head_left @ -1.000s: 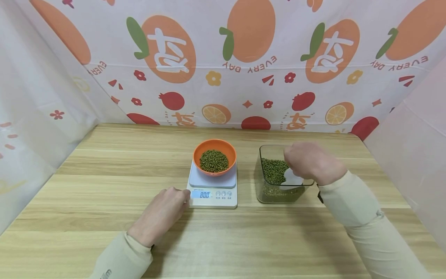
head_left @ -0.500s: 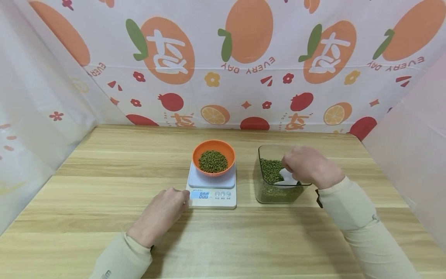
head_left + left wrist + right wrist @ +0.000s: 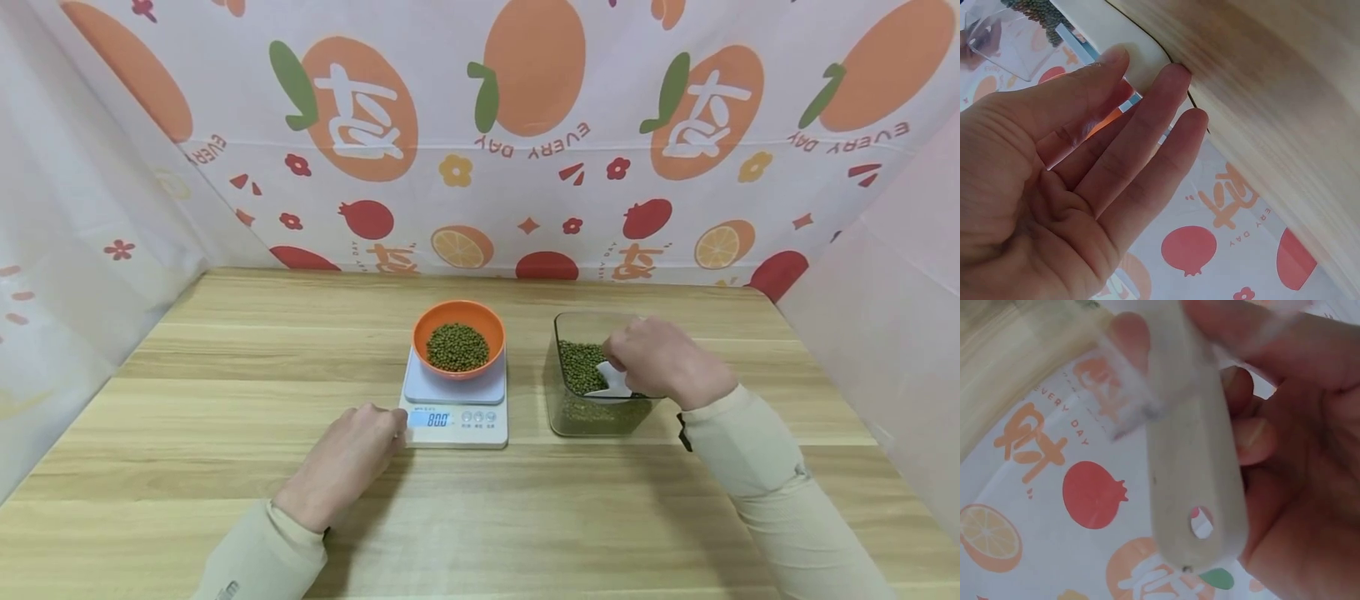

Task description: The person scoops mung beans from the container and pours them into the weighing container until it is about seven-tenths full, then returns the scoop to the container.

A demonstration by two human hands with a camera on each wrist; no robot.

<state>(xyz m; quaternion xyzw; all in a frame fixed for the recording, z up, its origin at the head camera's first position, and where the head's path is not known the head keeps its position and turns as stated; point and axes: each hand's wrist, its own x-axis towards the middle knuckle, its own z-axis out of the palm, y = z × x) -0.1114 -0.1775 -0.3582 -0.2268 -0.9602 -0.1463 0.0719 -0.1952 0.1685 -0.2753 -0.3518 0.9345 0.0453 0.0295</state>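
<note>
In the head view, an orange bowl (image 3: 483,319) with green mung beans (image 3: 457,347) sits on a white kitchen scale (image 3: 491,437); the display reads 80.0. My left hand (image 3: 345,462) lies at the scale's left front corner. In the left wrist view, its fingers are loosely extended, with fingertips (image 3: 1175,72) and thumb touching the scale's edge. My right hand (image 3: 663,358) grips a white scoop (image 3: 617,380) by its handle (image 3: 1194,444). The scoop's head is down among mung beans inside a clear rectangular container (image 3: 564,425); its tip is partly hidden.
The container stands to the right of the scale, with a gap of wooden table (image 3: 528,483) between them. A fruit-printed curtain (image 3: 525,167) hangs behind the table's far edge, and pale cloth (image 3: 892,300) closes both sides.
My right hand has moved a little left and down, carrying the scoop leftward through the beans in the container. My left hand keeps its place, and the display still shows 80.0.
</note>
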